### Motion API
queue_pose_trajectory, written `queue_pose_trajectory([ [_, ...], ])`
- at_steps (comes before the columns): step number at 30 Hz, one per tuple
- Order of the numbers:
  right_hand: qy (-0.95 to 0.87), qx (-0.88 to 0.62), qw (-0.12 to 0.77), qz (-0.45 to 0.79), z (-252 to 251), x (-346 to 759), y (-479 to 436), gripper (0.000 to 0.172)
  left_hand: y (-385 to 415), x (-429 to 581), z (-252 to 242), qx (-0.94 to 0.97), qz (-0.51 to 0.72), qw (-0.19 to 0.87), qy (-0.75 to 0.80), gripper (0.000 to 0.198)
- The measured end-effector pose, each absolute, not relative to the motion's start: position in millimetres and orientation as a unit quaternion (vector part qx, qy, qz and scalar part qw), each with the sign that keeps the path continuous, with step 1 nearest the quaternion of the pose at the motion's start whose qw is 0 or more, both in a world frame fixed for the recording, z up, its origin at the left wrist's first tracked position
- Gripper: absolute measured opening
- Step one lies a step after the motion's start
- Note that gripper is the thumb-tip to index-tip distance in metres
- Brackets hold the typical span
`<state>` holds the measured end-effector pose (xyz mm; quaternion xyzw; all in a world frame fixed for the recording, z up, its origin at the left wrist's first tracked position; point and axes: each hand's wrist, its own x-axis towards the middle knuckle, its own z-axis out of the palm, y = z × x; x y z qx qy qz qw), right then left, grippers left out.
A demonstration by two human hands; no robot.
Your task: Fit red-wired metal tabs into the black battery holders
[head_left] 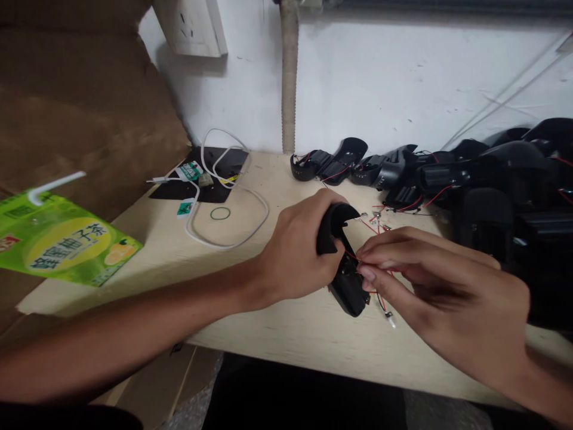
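My left hand (307, 248) is wrapped round a black plastic housing (351, 292), which is held tilted above the table. The housing has a curved upper end and a longer body below. My right hand (443, 286) pinches with thumb and forefinger at a thin red wire (352, 255) by the housing's open side. The exact wire end is hidden by the fingertips. Below the fingers a small clear LED (391, 319) on red and black leads lies near the housing. Behind my right hand more red wires with small metal-ended parts (378, 218) are spread on the table.
Similar black housings (344, 161) line the wall, and a large heap (505, 179) fills the right side. On the left are a green drink carton (67, 242) with a straw, a white cable (264, 224), a black sheet (201, 191) and a green rubber band (220, 213).
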<state>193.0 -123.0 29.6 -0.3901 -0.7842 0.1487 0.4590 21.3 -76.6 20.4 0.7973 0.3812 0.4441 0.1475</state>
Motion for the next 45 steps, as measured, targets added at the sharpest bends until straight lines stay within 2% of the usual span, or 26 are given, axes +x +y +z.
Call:
queue_pose_trajectory([
  [10,-0.804,-0.353,0.473,0.077,29.6,191.2,-123.9,0.021,-72.6,21.1,17.1,0.798,0.454,0.148,0.368,0.03],
  [17,-0.841,-0.327,0.429,0.042,30.9,196.4,-127.9,0.029,-72.4,20.8,16.7,0.8,0.453,0.146,0.366,0.032],
  [26,-0.866,-0.308,0.391,0.036,32.6,199.9,-128.2,0.021,-72.7,20.4,16.4,0.799,0.45,0.151,0.37,0.033],
  [38,-0.866,-0.329,0.373,0.047,36.9,200.6,-131.8,0.024,-71.6,20.1,15.1,0.801,0.452,0.149,0.363,0.031],
  [45,-0.862,-0.318,0.393,0.031,31.8,198.0,-126.9,0.024,-71.0,19.9,14.3,0.801,0.453,0.147,0.363,0.031],
])
